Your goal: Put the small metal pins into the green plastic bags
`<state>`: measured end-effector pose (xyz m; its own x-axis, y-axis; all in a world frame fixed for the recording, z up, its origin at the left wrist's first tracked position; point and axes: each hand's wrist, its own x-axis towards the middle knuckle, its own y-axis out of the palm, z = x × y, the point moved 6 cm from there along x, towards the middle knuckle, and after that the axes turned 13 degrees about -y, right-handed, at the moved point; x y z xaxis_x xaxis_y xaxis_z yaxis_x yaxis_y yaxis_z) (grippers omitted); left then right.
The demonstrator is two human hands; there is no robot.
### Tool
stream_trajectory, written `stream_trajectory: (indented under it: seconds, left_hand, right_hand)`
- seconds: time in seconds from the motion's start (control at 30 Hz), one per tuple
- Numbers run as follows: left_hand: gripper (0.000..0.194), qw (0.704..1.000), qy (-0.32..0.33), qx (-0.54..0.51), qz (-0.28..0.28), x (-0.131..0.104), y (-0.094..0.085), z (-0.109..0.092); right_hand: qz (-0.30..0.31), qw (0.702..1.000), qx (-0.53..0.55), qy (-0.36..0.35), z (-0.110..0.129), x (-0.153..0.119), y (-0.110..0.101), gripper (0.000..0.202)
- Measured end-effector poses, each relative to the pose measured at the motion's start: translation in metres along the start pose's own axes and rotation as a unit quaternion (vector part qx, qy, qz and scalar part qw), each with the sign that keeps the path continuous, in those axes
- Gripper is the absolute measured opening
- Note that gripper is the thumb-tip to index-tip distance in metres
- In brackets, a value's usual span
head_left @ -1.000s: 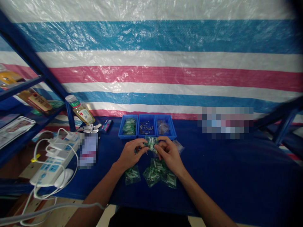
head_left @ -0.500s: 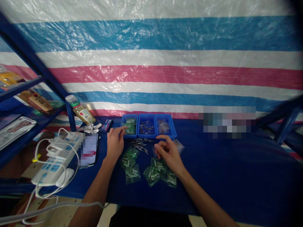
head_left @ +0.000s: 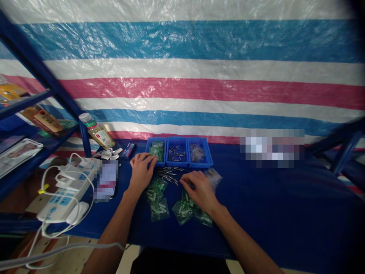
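Observation:
My left hand (head_left: 142, 169) rests beside the left blue bin, its loosely bent fingers at the bin's near corner and nothing visible in them. Small green bags (head_left: 156, 149) fill that bin. Over the right-hand pile, my right hand (head_left: 199, 190) is closed, thumb and index finger brought together by the loose metal pins (head_left: 169, 176); anything between the tips is too small to make out. Under and in front of it lie green bags of small light pieces (head_left: 182, 212), partly hidden by the hand. More green bags (head_left: 158, 209) lie left of them.
The middle bin (head_left: 177, 153) holds dark metal pins and the right bin (head_left: 196, 152) clear bags. A clear bag (head_left: 213, 179) lies behind my right hand. To the left are a phone (head_left: 107, 179), a power strip (head_left: 68, 190) with cables, a bottle (head_left: 99, 133) and a small box (head_left: 129, 150).
My right hand has moved slightly left and down toward the loose pins, its fingers now drawn together. My left hand has shifted a little right at the bin's corner, its fingers bending downward.

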<state>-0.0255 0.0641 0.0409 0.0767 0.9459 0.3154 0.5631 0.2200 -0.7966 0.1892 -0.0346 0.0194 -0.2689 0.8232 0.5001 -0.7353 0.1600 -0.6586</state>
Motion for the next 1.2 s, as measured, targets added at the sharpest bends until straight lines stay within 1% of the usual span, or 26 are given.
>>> stream_trajectory:
  seconds: [0.1,0.2,0.27,0.37,0.43,0.57,0.7,0.83,0.97,1.07,1.2]
  left_hand:
    - [0.026,0.999,0.009,-0.026,0.029,0.001,0.002,-0.002]
    - [0.026,0.998,0.024,-0.027,0.045,0.000,0.005,-0.004]
    - [0.026,0.999,0.030,-0.013,0.039,-0.002,0.006,-0.005]
    - [0.025,1.000,0.018,0.023,0.010,-0.004,0.003,-0.007]
    - [0.026,0.999,0.013,0.045,0.000,-0.005,0.000,-0.011]
    - [0.028,0.996,0.034,0.076,0.012,-0.008,-0.001,-0.020]
    - [0.028,0.994,0.040,0.099,0.003,-0.009,-0.001,-0.024]
    - [0.029,0.993,0.028,0.115,-0.016,-0.010,-0.003,-0.022]
    - [0.029,0.992,0.007,0.121,-0.022,-0.010,-0.004,-0.017]
    - [0.029,0.993,-0.004,0.113,-0.024,-0.009,-0.004,-0.014]
    - [0.026,0.995,0.002,0.091,-0.027,-0.008,-0.003,-0.011]
  right_hand:
    - [0.045,0.997,-0.062,-0.031,0.003,0.001,0.006,0.014]
    - [0.069,0.992,-0.098,-0.044,0.003,0.000,0.011,0.018]
    - [0.082,0.989,-0.112,-0.051,0.003,0.000,0.014,0.019]
    - [0.097,0.985,-0.130,-0.060,0.004,-0.001,0.017,0.018]
    - [0.104,0.983,-0.139,-0.059,0.005,-0.002,0.018,0.016]
    - [0.111,0.980,-0.152,-0.055,0.006,-0.001,0.018,0.014]
    - [0.112,0.980,-0.155,-0.054,0.006,-0.001,0.018,0.015]
    - [0.106,0.981,-0.156,-0.052,0.004,-0.001,0.018,0.014]
    - [0.099,0.984,-0.141,-0.050,0.003,-0.002,0.017,0.015]
    - [0.093,0.986,-0.128,-0.047,0.002,-0.001,0.015,0.013]
    - [0.085,0.989,-0.114,-0.046,0.003,-0.001,0.013,0.012]
